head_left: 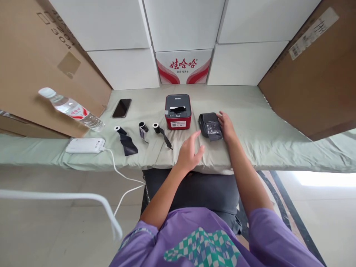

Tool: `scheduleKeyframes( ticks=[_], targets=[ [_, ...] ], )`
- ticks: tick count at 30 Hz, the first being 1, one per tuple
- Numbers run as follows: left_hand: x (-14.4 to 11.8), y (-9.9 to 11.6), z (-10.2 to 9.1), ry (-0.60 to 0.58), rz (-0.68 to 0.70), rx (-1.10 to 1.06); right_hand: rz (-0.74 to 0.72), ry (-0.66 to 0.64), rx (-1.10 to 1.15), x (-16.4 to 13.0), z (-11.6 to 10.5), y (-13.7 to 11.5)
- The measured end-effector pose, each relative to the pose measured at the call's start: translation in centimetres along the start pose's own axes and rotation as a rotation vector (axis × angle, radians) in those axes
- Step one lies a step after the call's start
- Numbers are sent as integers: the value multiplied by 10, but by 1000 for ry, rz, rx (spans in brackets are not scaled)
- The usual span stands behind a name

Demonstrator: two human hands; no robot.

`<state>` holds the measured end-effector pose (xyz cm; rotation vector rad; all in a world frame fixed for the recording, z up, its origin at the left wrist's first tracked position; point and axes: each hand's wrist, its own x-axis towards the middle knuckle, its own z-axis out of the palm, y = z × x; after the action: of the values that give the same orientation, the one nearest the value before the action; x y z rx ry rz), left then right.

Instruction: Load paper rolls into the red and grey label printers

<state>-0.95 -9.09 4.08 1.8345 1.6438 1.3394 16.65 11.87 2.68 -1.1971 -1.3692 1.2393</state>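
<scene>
1. My right hand [227,126]: resting against the right side of the small black printer [210,126], fingers laid along its edge; touching, but can't tell if it's truly gripping.
2. My left hand [190,151]: hovering above the table's front edge, fingers spread apart, holding nothing; near the black printer's left side, not touching it.
3. Black printer: lies flat on the green cloth [250,141], just right of the red printer [178,112], w/ a dark label strip across its top.
4. Red printer: squarish, red base, dark lid w/ slot; centre of table, label on front face.
5. Three small rolls left of the red printer, in a row: roll w/ thin black strip [160,131], short roll [143,129], roll w/ wide black sheet trailing [125,141].
6. Phone [122,108]: dark, face up, back-left of the rolls.
7. White power bank [85,145]: front-left, white cable [122,174] running off the table edge.
8. Water bottle [72,109]: lying tilted against the brown cardboard box [33,59] at left.
9. White cartons [125,66] stacked along the back; one w/ red print [183,66] behind the red printer.
</scene>
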Motion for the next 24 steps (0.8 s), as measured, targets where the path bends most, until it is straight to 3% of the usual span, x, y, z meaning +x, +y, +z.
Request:
scheduleKeyframes(
  ticks=[3,6,11,16,24],
  targets=[
    [45,0,39,-164,-242,-39,-24,11,55,-7,6,14],
    [71,-16,58,-173,-345,-14,-74,1,-14,-13,8,18],
    [66,-26,67,-96,-277,108,-156,39,-151,-12,4,25],
    [65,-24,75,-45,-317,220,-149,49,-176,-11,3,30],
    [79,-41,66,-30,-349,210,-83,2,-100,-5,1,26]
  ],
)
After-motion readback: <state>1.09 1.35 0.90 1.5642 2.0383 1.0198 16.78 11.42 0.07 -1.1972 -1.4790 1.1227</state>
